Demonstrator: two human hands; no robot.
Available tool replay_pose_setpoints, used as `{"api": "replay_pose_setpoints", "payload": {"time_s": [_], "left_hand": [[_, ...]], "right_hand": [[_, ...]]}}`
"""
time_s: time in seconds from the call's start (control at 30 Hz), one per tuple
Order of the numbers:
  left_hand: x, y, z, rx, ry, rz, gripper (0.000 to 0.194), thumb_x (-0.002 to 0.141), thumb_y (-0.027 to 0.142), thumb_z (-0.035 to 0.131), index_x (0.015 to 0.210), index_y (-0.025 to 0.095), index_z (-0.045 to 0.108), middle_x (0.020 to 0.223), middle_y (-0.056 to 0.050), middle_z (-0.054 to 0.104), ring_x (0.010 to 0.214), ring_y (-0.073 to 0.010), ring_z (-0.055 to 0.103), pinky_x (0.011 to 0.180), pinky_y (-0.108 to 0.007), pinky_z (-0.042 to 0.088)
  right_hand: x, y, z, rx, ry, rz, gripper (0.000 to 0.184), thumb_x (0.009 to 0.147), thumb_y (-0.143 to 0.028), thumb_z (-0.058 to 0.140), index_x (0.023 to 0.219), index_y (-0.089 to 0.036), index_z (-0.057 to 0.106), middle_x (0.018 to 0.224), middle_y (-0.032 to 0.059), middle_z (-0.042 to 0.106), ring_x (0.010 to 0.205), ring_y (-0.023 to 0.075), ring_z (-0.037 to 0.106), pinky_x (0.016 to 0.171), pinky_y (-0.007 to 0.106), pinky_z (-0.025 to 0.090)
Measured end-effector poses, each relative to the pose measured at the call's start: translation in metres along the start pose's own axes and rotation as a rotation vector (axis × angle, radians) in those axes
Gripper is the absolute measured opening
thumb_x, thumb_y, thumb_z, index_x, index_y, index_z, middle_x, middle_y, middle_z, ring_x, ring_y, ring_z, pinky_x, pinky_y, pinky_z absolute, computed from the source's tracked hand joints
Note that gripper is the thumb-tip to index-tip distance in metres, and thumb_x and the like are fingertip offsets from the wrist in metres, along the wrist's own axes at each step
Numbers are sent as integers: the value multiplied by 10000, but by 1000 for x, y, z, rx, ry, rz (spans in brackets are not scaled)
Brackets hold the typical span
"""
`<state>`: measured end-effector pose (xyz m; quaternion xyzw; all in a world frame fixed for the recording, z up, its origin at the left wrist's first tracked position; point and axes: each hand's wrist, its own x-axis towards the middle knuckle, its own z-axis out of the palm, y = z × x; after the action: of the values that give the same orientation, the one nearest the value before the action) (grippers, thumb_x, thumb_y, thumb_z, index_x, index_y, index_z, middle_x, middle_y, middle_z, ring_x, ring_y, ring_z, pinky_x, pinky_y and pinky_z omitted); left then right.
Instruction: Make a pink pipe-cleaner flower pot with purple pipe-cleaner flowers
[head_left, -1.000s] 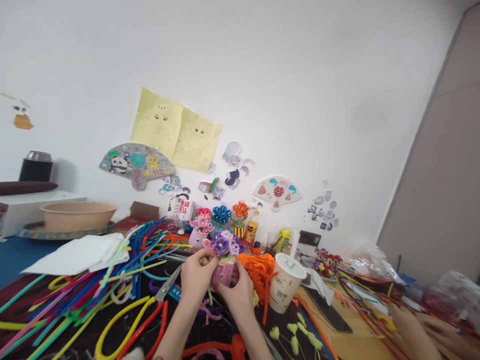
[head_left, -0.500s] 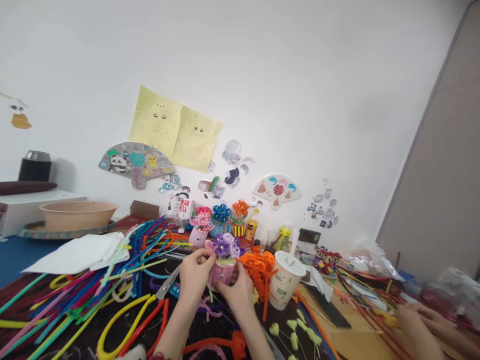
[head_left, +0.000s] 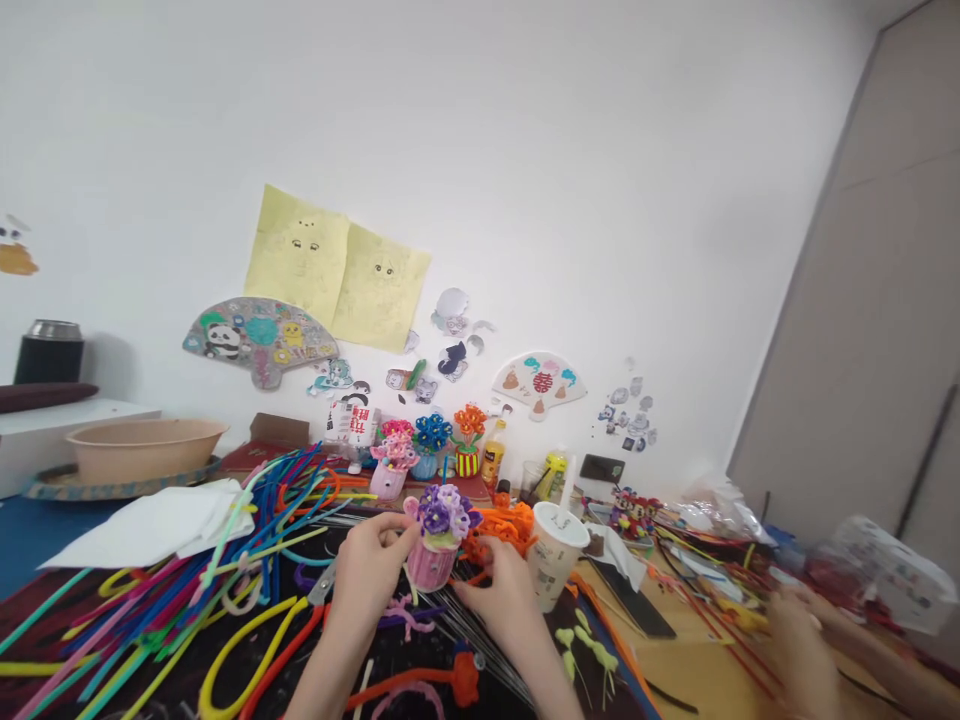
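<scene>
A small pink pot topped with purple pipe-cleaner flowers stands on the dark table. My left hand grips the pot from its left side, fingers curled near the flowers. My right hand sits just right of the pot, fingers bent toward its base, touching or nearly touching it. Orange pipe-cleaner pieces lie right behind my right hand.
A heap of coloured pipe cleaners covers the left. A paper cup with a straw stands to the right, scissors to the left. Finished flower pots line the wall. Another person's hand works at the right.
The view has swung slightly right and down. My right hand has slipped from the pot's front to its right side; the left hand still holds the pot.
</scene>
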<state>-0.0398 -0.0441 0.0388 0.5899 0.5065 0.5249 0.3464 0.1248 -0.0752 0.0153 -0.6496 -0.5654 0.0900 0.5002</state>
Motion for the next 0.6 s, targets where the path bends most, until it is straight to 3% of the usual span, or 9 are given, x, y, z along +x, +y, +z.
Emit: {"api": "replay_pose_setpoints", "payload": {"time_s": [0.07, 0.13, 0.23, 0.37, 0.5, 0.6], "left_hand": [[-18, 16, -10, -50, -154, 30, 388, 607, 509, 531, 668, 139, 633, 441, 73, 296, 465, -93, 257, 489, -224, 168], [-37, 31, -21, -104, -301, 51, 385, 597, 516, 549, 646, 140, 613, 457, 80, 281, 469, -84, 235, 484, -223, 166], [-60, 45, -38, -85, -416, 66, 355, 606, 503, 560, 616, 150, 596, 456, 84, 280, 465, -78, 222, 476, -222, 161], [-76, 48, -57, -22, -447, 78, 321, 642, 463, 546, 635, 147, 601, 451, 83, 288, 461, -79, 234, 465, -220, 154], [-82, 44, -66, 127, -413, 86, 244, 663, 376, 539, 644, 149, 625, 440, 73, 320, 454, -87, 266, 461, -224, 170], [-89, 37, -73, 344, -318, 90, 189, 686, 323, 527, 663, 177, 644, 456, 51, 399, 472, -110, 362, 488, -229, 226]], "right_hand": [[-10, -19, -23, 107, -38, 8, 179, 645, -285, 667, 755, -147, 690, 702, 78, 671, 655, 230, 611, 632, 324, 481], [-22, -39, -39, 320, -181, -11, 264, 732, -396, 619, 766, -147, 700, 684, 65, 668, 586, 185, 590, 553, 281, 457], [-39, -63, -46, 605, -439, -12, 373, 726, -499, 639, 761, -132, 693, 635, 33, 637, 501, 125, 545, 460, 220, 401], [-56, -75, -37, 745, -542, 49, 391, 640, -482, 736, 747, -111, 678, 575, 14, 625, 448, 87, 521, 418, 179, 368], [-68, -77, -20, 771, -519, 123, 391, 563, -448, 793, 707, -110, 657, 525, 2, 617, 423, 88, 533, 405, 174, 372], [-74, -75, -5, 777, -468, 164, 406, 529, -467, 799, 631, -112, 633, 456, -10, 585, 379, 88, 512, 378, 177, 356]]}}
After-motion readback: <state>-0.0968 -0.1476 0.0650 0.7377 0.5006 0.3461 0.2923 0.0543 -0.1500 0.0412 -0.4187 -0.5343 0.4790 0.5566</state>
